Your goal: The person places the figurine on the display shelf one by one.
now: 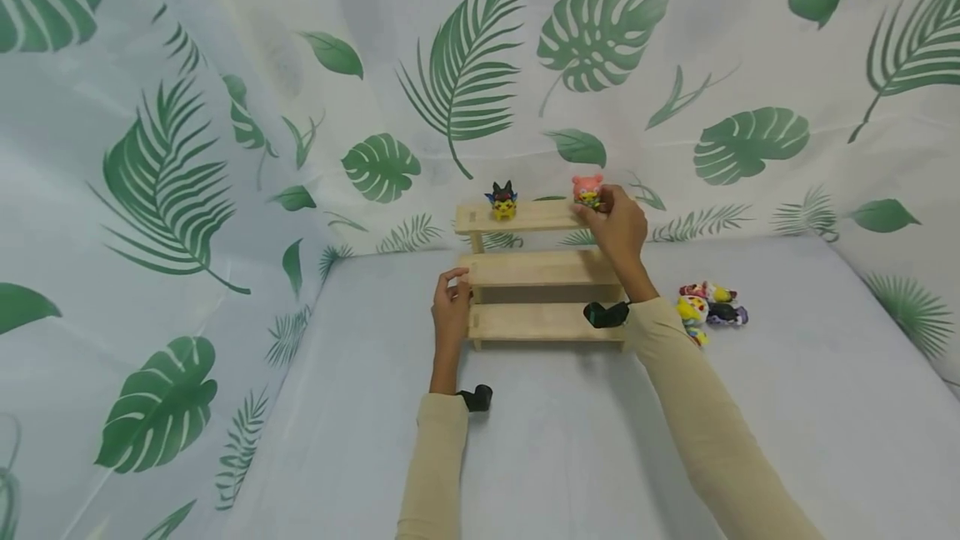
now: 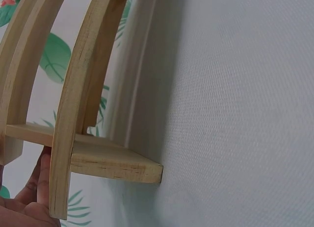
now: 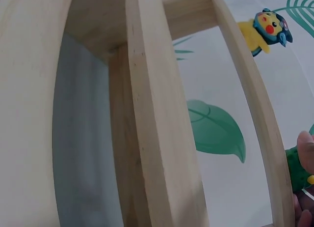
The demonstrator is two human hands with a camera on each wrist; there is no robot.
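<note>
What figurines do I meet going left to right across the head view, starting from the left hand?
Left hand → dark-hooded Pikachu figurine → pink-hooded figurine → cluster of figurines.

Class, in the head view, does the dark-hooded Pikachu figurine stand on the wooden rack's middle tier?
No, the dark-hooded Pikachu figurine stands on the top tier of the wooden rack.

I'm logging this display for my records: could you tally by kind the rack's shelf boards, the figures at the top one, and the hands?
Shelf boards: 3, the top board, middle board and bottom board
Figures: 2, the dark-capped yellow figure and pink-hooded figure
Hands: 2, the left hand and right hand
Total: 7
</note>
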